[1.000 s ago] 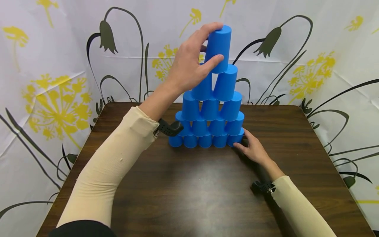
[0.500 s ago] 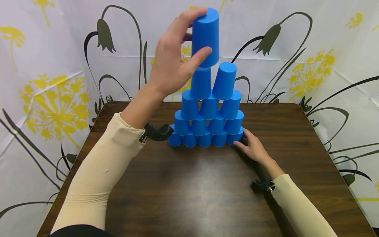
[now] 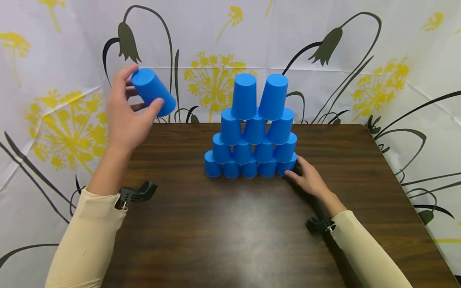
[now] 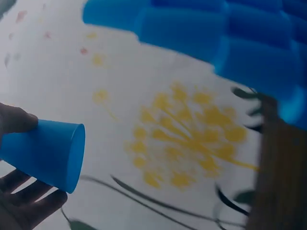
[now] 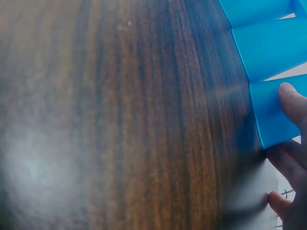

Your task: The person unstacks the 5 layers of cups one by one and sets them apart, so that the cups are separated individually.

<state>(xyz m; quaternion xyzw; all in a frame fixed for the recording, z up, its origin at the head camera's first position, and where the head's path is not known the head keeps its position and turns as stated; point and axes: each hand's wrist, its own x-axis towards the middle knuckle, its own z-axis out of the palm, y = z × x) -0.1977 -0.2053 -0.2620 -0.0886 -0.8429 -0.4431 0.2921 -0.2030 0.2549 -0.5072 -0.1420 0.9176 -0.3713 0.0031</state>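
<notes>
My left hand (image 3: pixel 127 110) grips a blue plastic cup (image 3: pixel 153 92) in the air, left of the stack. That cup is tilted, its base toward the upper left; in the left wrist view its rim (image 4: pixel 76 158) points right. Upside-down blue cups form a stepped pyramid (image 3: pixel 255 131) on the table, with two cups on its top row. The upper right cup (image 3: pixel 274 97) leans slightly. At the bottom right corner, my right hand (image 3: pixel 309 180) holds the end cup (image 3: pixel 287 166), thumb on its front. The right wrist view shows the thumb on this cup (image 5: pixel 271 112); other fingers are partly hidden.
The brown wooden table (image 3: pixel 230 236) extends in front of the pyramid and to both sides. Behind it hangs a white curtain (image 3: pixel 201 36) printed with flowers. A dark wrist camera (image 3: pixel 138 193) is strapped to the left wrist, another camera (image 3: pixel 318 225) to the right.
My left hand has lifted a cup off the top of the pyramid and carried it left and down, tilting it. The right hand stays at the bottom right cup.
</notes>
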